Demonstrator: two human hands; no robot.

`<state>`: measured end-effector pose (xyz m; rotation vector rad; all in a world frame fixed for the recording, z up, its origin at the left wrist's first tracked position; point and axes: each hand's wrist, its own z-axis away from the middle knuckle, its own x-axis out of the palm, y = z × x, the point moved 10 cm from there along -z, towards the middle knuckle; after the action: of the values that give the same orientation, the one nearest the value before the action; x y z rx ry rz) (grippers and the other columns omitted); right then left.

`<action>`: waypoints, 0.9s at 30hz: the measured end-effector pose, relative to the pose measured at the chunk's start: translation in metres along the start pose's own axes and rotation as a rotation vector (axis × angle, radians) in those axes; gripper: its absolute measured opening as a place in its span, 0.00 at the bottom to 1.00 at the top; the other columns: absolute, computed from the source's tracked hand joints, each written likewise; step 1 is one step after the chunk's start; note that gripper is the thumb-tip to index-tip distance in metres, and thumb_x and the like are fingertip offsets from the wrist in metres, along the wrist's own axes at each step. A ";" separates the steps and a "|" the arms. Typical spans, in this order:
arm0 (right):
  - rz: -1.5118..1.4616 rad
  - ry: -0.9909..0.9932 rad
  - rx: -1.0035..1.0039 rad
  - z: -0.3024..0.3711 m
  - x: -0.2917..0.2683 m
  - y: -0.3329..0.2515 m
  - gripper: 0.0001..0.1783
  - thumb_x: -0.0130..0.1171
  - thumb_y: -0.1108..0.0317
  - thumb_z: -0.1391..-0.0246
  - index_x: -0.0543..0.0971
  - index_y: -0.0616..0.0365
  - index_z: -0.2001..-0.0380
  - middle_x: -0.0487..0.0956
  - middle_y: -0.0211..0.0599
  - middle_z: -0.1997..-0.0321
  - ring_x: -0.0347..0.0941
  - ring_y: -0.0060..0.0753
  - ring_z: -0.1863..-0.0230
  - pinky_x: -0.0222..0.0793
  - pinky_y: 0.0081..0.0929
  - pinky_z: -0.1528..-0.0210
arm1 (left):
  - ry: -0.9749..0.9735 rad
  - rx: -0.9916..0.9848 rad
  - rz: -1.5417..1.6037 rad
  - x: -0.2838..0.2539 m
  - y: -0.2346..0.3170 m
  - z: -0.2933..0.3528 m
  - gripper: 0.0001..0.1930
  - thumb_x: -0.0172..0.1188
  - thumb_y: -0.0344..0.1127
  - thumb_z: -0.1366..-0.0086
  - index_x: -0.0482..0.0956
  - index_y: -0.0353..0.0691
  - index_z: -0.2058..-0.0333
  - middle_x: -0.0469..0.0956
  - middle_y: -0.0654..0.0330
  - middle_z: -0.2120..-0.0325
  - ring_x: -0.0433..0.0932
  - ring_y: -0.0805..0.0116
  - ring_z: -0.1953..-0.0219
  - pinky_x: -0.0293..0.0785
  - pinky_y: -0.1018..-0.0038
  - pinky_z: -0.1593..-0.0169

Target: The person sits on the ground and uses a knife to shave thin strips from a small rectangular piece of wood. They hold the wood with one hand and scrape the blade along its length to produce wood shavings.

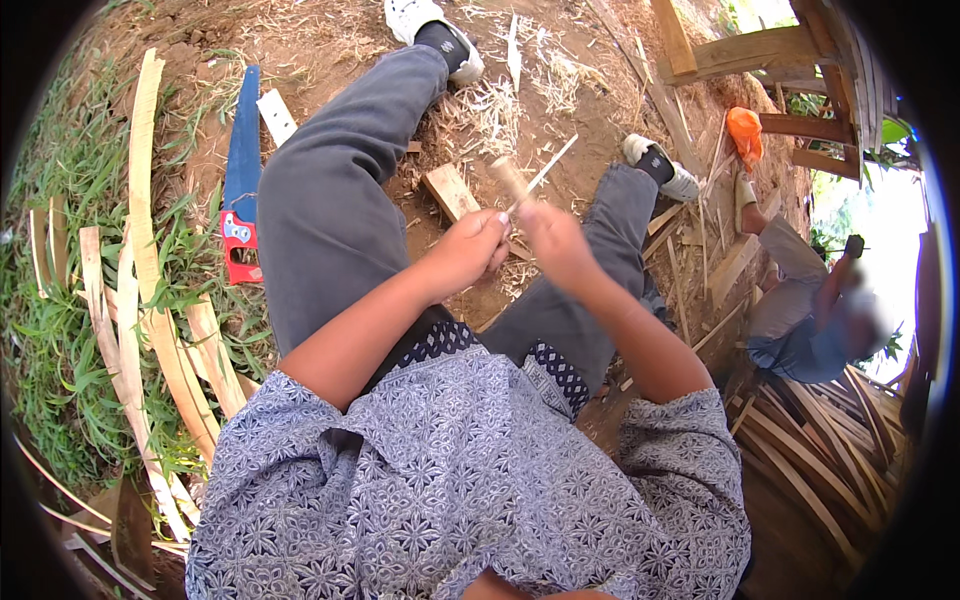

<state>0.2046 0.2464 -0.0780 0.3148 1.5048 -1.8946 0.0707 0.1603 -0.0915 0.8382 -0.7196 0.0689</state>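
Note:
My left hand [468, 255] is closed, with thumb and fingers pinched on the lower end of a thin pale wood strip [553, 163]. The strip slants up and to the right, away from me. Just to its right, my right hand [558, 245] is closed and smeared by motion. A short, rounded, light-brown piece of wood [509, 178] sticks out of it up and to the left, crossing close to the strip. Whether a blade is joined to this piece cannot be made out. Beyond my hands a wooden block [450, 191] lies on the dirt between my legs.
A handsaw [243, 150] with blue blade and red handle lies left of my knee. Long boards [145, 220] rest on grass at the left. Shavings [492, 115] litter the dirt ahead. At the right are another person [810, 310], a wooden frame [760, 55] and stacked strips [820, 450].

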 end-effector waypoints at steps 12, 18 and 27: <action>-0.026 0.124 -0.150 -0.001 -0.002 0.002 0.23 0.48 0.55 0.26 0.75 0.62 0.70 0.71 0.34 0.78 0.64 0.26 0.75 0.64 0.31 0.69 | -0.092 0.004 -0.022 0.008 0.006 -0.001 0.17 0.39 0.48 0.19 0.62 0.48 0.69 0.57 0.71 0.85 0.52 0.80 0.85 0.49 0.78 0.81; -0.012 0.008 -0.050 0.012 0.013 -0.006 0.23 0.49 0.54 0.27 0.76 0.63 0.69 0.69 0.35 0.79 0.64 0.26 0.74 0.63 0.33 0.70 | -0.064 -0.014 -0.044 -0.001 0.000 -0.004 0.17 0.39 0.45 0.20 0.61 0.48 0.70 0.60 0.69 0.86 0.53 0.78 0.86 0.51 0.77 0.82; -0.030 0.029 0.112 -0.008 -0.005 0.050 0.22 0.49 0.54 0.28 0.80 0.64 0.61 0.74 0.37 0.78 0.70 0.30 0.74 0.66 0.36 0.68 | -0.067 0.001 -0.131 0.008 -0.010 -0.005 0.16 0.39 0.45 0.20 0.63 0.47 0.69 0.59 0.70 0.86 0.54 0.79 0.86 0.51 0.78 0.82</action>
<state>0.2386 0.2512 -0.1161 0.3740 1.4326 -2.0104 0.0828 0.1552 -0.0948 0.8898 -0.7258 -0.0761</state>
